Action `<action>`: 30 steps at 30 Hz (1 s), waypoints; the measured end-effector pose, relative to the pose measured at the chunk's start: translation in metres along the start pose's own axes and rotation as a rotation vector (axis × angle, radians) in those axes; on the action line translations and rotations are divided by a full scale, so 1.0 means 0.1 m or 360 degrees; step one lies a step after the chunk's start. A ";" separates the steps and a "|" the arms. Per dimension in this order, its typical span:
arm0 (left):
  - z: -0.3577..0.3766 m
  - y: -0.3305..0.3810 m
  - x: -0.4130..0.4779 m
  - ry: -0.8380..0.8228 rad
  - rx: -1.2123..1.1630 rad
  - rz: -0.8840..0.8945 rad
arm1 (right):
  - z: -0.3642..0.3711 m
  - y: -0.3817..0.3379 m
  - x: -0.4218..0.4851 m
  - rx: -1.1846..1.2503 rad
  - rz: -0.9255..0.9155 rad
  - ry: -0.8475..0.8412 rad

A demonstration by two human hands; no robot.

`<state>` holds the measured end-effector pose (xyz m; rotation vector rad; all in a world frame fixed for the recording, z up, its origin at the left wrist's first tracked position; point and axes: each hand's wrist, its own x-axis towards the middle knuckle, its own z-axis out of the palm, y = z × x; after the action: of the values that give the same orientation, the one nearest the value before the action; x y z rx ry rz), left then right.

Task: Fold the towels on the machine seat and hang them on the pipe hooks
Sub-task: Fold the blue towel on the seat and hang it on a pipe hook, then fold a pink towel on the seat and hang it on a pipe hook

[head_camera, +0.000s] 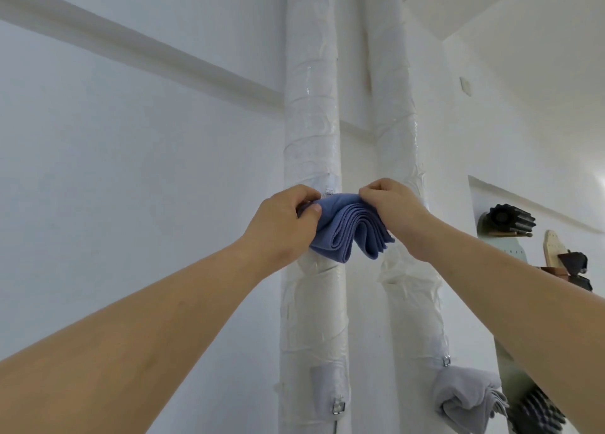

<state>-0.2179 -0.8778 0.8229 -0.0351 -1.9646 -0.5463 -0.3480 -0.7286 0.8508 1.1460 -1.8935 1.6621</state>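
Blue towel (352, 229) pinched by both hands' fingers at left pipe (311, 122) hook (328, 192); grey towel (465, 397) hangs below.

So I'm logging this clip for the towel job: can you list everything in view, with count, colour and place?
Blue towel: one, blue, folded, held up at the upper hook.
Grey towel: one, grey, hanging from a hook low on the right pipe.
Pipes: two, white, wrapped, vertical, side by side.
Upper hook: one, clear, on the left pipe just above the blue towel.
Lower hook: one, metal, bare, low on the left pipe.
Wall items: several, black and wood, on the right wall.
Left hand: fingers gripping the blue towel's left end.
Right hand: fingers gripping its right end.
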 end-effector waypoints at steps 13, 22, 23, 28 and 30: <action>-0.36 -0.07 -0.49 0.0100 0.0115 -0.0079 | 0.20 -0.32 -0.57 -0.0752 -0.0786 0.0371; -0.30 -0.43 -1.70 -0.0138 -0.0111 -0.0356 | 0.74 0.09 -1.89 -0.0815 -0.0606 0.0114; -0.25 -0.49 -1.89 -0.0189 -0.0147 -0.0398 | 0.78 0.20 -2.06 -0.0864 -0.0462 0.0001; 0.10 -0.68 -2.99 -0.0517 -0.0282 -0.0516 | 0.76 0.78 -3.00 -0.1119 0.0177 -0.0540; 0.31 -0.69 -3.46 -0.0664 -0.0317 -0.0539 | 0.66 0.95 -3.40 -0.1216 0.0375 -0.0745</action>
<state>-0.1058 -0.8530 0.4879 0.0653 -2.3295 -1.0224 -0.2021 -0.6820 0.5260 1.0434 -2.6852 0.6197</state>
